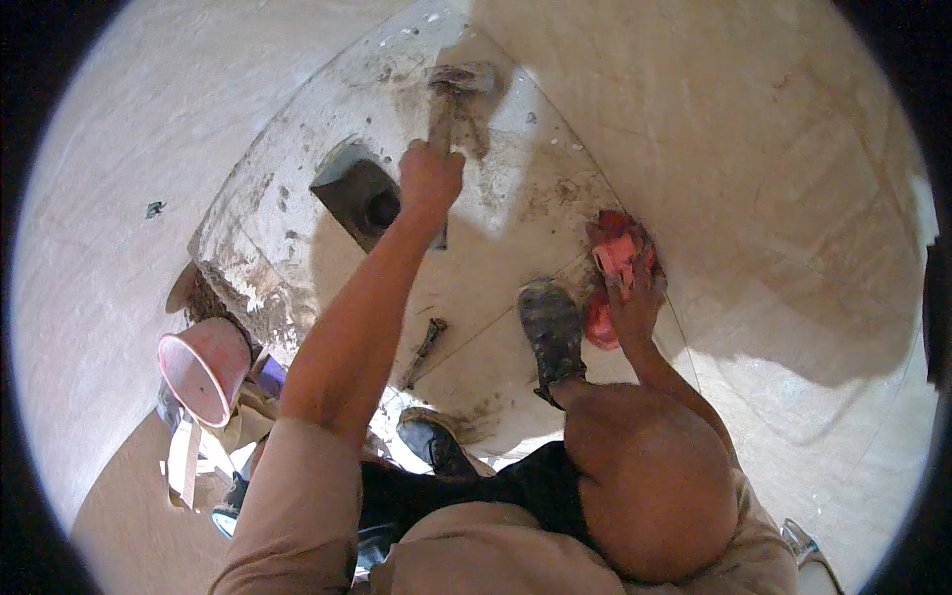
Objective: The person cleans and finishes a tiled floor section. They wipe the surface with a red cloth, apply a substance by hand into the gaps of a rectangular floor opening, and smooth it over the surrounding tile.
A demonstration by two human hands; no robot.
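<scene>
- Left hand (431, 180) clenched round the handle of a broad-headed tool (446, 111), near the floor's (347, 119) far corner; dirt beneath could make the head skid.
- Right hand (636, 296) lies over a red thing (617, 254) by the floor's right edge; cannot tell if gripping. Patterned shoe (551, 327) near it might tread on it if weight shifts.
- Left forearm (362, 307) overlaps a grey block (345, 190) in view; a low sweep could knock it.
- Materials: floor pale, brown-streaked; tool head dirty; red thing irregular, lumpy; block angular, round dark hollow.
</scene>
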